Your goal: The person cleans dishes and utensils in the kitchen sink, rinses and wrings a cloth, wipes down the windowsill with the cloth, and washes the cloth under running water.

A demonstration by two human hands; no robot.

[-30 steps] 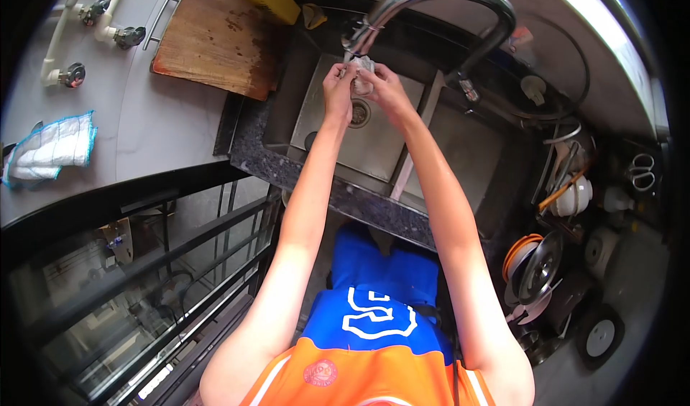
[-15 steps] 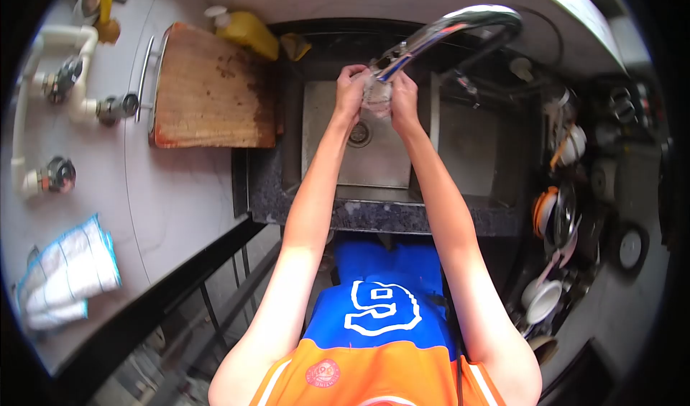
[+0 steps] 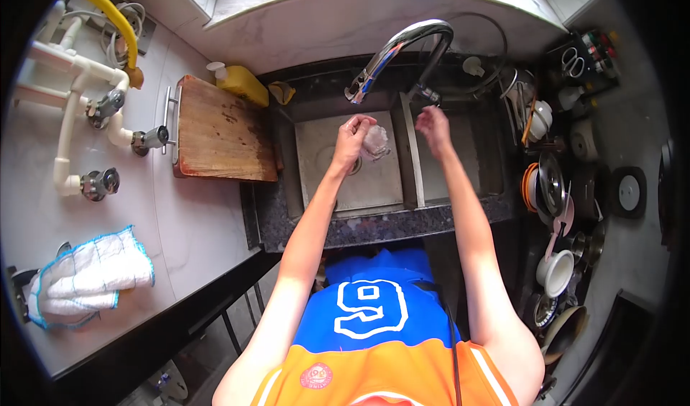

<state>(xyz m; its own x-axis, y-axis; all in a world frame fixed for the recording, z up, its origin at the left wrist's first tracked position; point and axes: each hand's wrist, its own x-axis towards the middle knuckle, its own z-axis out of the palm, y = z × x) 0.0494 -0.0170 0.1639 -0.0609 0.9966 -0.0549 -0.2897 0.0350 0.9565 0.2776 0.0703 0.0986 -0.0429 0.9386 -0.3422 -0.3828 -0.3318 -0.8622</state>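
My left hand is closed on a crumpled, translucent pale thing whose kind I cannot make out. It hangs over the left sink basin, beside the drain. My right hand is raised over the right basin, its slightly blurred fingers apart and holding nothing. Just above those fingertips is the faucet handle; I cannot tell whether they touch it. The curved chrome faucet has its spout above my left hand. No running water shows.
A wooden cutting board lies left of the sink, with a yellow bottle behind it. White pipes with valves and a white cloth are farther left. Pots, lids and a white bowl crowd the right side.
My right hand has let go of the pale thing and moved right, towards the faucet handle. My left hand keeps the thing, now lower and clear of the spout. The camera view has shifted.
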